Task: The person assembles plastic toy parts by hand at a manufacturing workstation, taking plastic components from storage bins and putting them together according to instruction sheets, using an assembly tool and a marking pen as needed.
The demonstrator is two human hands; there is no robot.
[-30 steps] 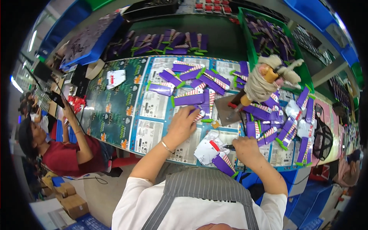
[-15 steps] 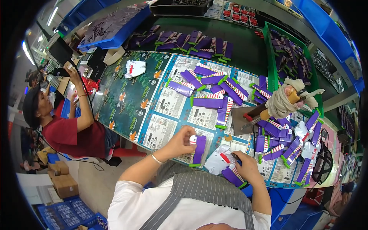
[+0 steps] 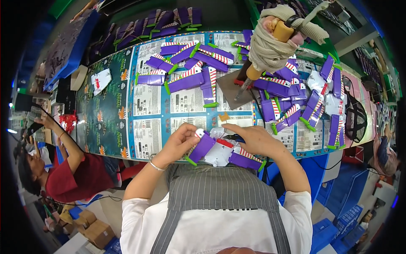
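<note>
My left hand (image 3: 179, 146) pinches a purple toy wing (image 3: 201, 148) with a green tip and a striped edge, by its white end. The wing lies against the left side of a white plastic shell (image 3: 218, 155) with a red strip across it. A second purple wing (image 3: 246, 161) is at the shell's right side. Closed on the shell's upper right is my right hand (image 3: 261, 140), its index finger reaching over the top; its other fingers are partly hidden. All this is at the table's near edge, in front of my striped apron.
Several purple wings (image 3: 186, 82) lie across the paper-covered table (image 3: 146, 106), more at the right. Beyond my right hand stands a cloth-wrapped tool (image 3: 270, 46) with a metal shaft over a dark plate. Another white shell (image 3: 101, 81) lies far left. A co-worker (image 3: 72, 178) sits left.
My left hand has brought its wing against the shell's left side. My right hand has shifted over the shell's upper part. The whole view has turned and moved.
</note>
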